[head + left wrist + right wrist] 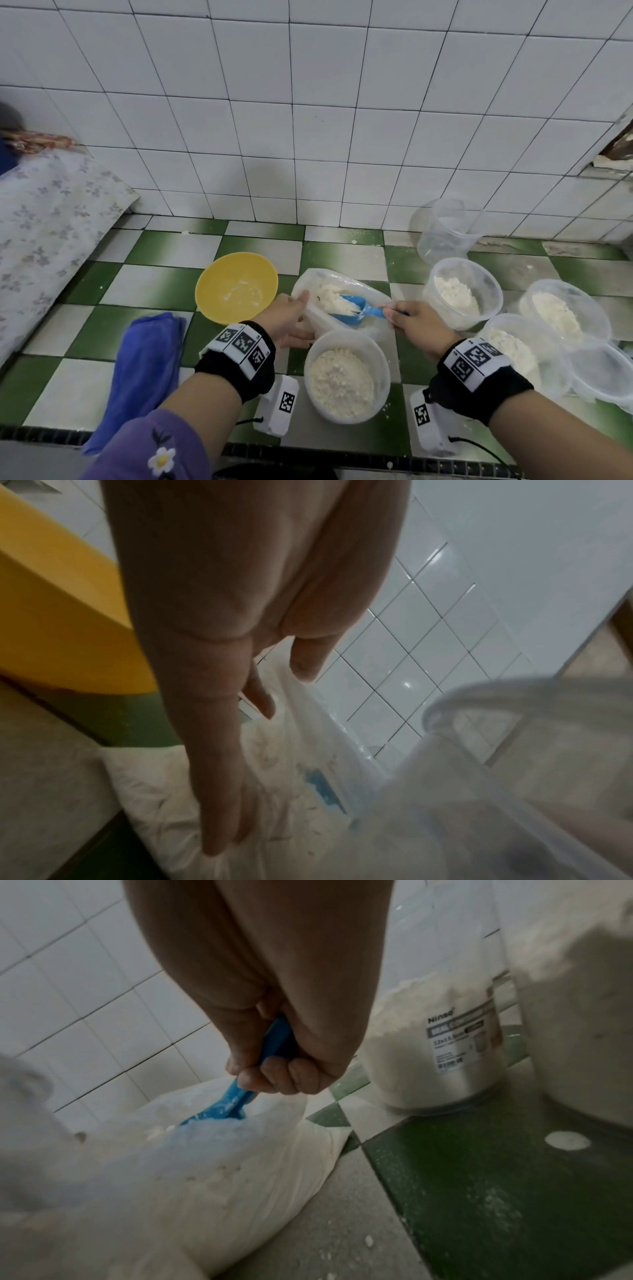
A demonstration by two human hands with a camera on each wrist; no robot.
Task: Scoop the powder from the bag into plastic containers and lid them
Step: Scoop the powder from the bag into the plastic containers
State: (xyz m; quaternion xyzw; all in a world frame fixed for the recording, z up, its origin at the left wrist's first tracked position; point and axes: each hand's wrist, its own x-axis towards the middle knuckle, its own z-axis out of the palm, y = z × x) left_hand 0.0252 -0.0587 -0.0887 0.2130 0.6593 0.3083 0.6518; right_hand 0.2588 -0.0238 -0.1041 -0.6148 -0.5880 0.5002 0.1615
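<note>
Left hand [291, 317]: fingers nearly straight, thumb pinching bag [310, 284] rim.
Right hand [416, 323]: fingers curled round scoop [356, 308] handle.
Tub [346, 373], lower centre: powder.

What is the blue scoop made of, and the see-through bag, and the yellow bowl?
The blue scoop looks like hard, smooth plastic: solid colour, stiff handle. The bag seems thin, soft plastic film: clear, crinkled, sagging round the powder. The yellow bowl is probably plastic too, evenly coloured with a dull sheen, though the look alone can't settle it.
</note>
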